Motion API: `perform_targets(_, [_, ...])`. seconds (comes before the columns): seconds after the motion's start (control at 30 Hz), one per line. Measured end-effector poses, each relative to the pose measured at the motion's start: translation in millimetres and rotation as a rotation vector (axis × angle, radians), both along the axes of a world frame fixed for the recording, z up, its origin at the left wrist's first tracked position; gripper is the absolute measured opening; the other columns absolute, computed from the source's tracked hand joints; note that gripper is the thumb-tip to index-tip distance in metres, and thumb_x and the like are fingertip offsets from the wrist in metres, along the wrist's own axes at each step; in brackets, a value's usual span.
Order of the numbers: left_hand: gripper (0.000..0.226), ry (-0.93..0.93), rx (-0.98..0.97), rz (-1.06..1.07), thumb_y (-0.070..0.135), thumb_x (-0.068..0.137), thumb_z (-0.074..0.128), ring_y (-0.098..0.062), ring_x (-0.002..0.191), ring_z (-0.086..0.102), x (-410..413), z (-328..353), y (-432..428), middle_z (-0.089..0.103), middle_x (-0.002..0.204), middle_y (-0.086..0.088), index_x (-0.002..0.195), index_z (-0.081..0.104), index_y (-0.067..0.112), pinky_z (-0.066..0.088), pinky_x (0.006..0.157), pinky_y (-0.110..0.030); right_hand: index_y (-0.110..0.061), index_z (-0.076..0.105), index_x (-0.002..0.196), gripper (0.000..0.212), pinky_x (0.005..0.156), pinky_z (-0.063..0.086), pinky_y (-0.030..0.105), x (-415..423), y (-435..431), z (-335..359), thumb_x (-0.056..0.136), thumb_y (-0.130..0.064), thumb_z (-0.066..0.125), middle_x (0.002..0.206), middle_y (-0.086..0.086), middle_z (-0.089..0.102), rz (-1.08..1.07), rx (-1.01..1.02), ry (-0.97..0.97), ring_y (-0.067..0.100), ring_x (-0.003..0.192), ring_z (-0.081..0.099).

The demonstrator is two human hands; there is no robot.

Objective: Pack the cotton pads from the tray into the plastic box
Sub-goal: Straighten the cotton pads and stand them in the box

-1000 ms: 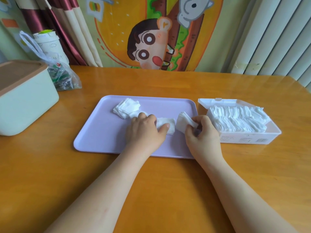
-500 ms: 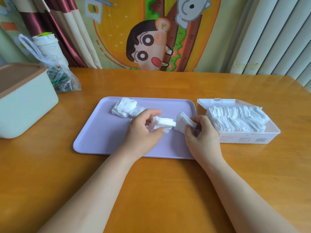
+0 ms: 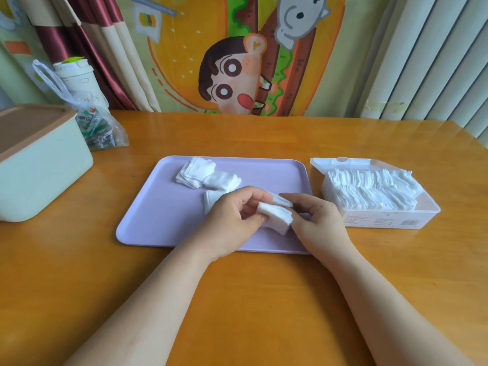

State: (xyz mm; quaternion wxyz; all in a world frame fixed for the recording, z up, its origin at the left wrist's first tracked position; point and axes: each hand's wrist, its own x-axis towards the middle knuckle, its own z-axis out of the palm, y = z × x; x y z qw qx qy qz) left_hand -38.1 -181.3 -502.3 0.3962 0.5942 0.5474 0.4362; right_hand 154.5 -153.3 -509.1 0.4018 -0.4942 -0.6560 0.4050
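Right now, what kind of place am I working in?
Most likely a room in a home, not a workshop: a cartoon wall hanging and a striped curtain behind a varnished wooden table, with a pale lidded box on it.

A home room: cartoon wall hanging, striped curtains, wooden surface bearing a storage bin and bagged cup.

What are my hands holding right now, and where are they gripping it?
The left hand pinches a small stack of cotton pads by its left edge. The right hand holds a second stack by its right end, and the two stacks touch.
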Motion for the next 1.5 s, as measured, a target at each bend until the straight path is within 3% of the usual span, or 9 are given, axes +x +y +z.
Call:
perform_targets(0.2, [0.025,-0.059,0.024,0.054,-0.004,0.089,0.075,-0.015,0.091,0.073,0,0,3,0.078,0.097,0.000,0.104,0.072,0.017,0.060,0.085,-0.027,-0.021,0.079,0.109,0.029,0.069,0.049,0.009,1,-1,3,0.099,-0.002,0.060,0.093,-0.012,0.080,0.047,0.025,0.024,-0.001,0.081,0.070])
perform_targets(0.4, [0.017,-0.047,0.009,0.091,0.006,0.089,0.076,-0.026,0.088,0.076,1,-3,3,0.079,0.089,-0.004,0.098,0.072,0.020,0.061,0.091,-0.050,-0.020,0.078,0.104,0.024,0.076,0.049,0.015,4,-3,7,0.086,-0.018,0.063,0.094,-0.003,0.079,0.129,-0.027,0.122,0.006,0.086,0.068])
perform_targets(0.63, [0.054,0.100,0.023,0.116,0.020,0.085,0.083,-0.006,0.077,0.059,0,-8,8,0.061,0.101,0.012,0.133,0.062,0.036,0.057,0.082,-0.025,-0.025,0.072,0.107,0.029,0.084,0.053,0.018,2,-4,2,0.084,-0.016,0.086,0.099,-0.012,0.077,0.101,0.079,-0.060,0.006,0.093,0.071])
perform_targets(0.73, [0.036,0.086,-0.024,0.025,0.027,0.082,0.086,-0.007,0.065,0.047,0,-6,8,0.055,0.080,0.010,0.114,0.073,0.033,0.048,0.068,-0.027,-0.024,0.072,0.106,0.026,0.090,0.055,0.026,2,-3,2,0.088,-0.006,0.078,0.101,-0.012,0.077,0.077,0.125,-0.085,0.007,0.098,0.071])
perform_targets(0.97, [0.014,0.083,-0.010,0.016,0.028,0.085,0.082,-0.010,0.062,0.048,0,-10,11,0.055,0.068,0.010,0.092,0.071,0.025,0.044,0.063,-0.033,-0.022,0.053,0.149,0.062,0.118,0.039,0.044,-7,-9,3,0.092,0.002,0.056,0.112,-0.019,0.066,-0.004,0.211,-0.331,0.015,0.119,0.059])
perform_targets(1.07, [0.009,0.172,0.002,0.022,0.033,0.085,0.069,-0.011,0.064,0.055,4,-11,10,0.060,0.069,0.012,0.094,0.068,0.032,0.052,0.068,-0.040,-0.013,0.026,0.163,0.073,0.101,0.039,0.024,-17,-15,4,0.095,0.006,0.045,0.139,0.005,0.060,0.037,0.145,-0.417,0.023,0.135,0.051])
perform_targets(1.17, [0.008,0.243,0.021,0.014,0.031,0.090,0.064,-0.009,0.064,0.056,7,-10,8,0.062,0.070,0.013,0.096,0.066,0.035,0.052,0.066,-0.034,-0.016,0.012,0.166,0.076,0.090,0.029,0.010,-21,-17,5,0.099,0.004,0.040,0.150,0.001,0.048,0.090,0.040,-0.388,0.014,0.140,0.044])
perform_targets(1.4, [0.014,0.158,0.148,0.029,0.028,0.095,0.074,-0.003,0.088,0.059,4,3,1,0.060,0.107,0.012,0.107,0.071,0.031,0.045,0.080,-0.017,-0.019,0.048,0.151,0.060,0.098,0.047,0.015,-13,-12,24,0.096,-0.004,0.063,0.127,-0.010,0.065,-0.008,0.023,-0.031,0.008,0.122,0.061])
perform_targets(1.5, [0.010,0.059,0.150,0.007,0.027,0.099,0.070,-0.014,0.098,0.066,9,19,-2,0.073,0.104,0.005,0.108,0.073,0.031,0.052,0.086,-0.030,-0.016,0.072,0.120,0.035,0.097,0.059,0.045,0,-3,46,0.087,-0.006,0.070,0.109,0.011,0.077,0.051,-0.083,0.100,0.028,0.109,0.072])
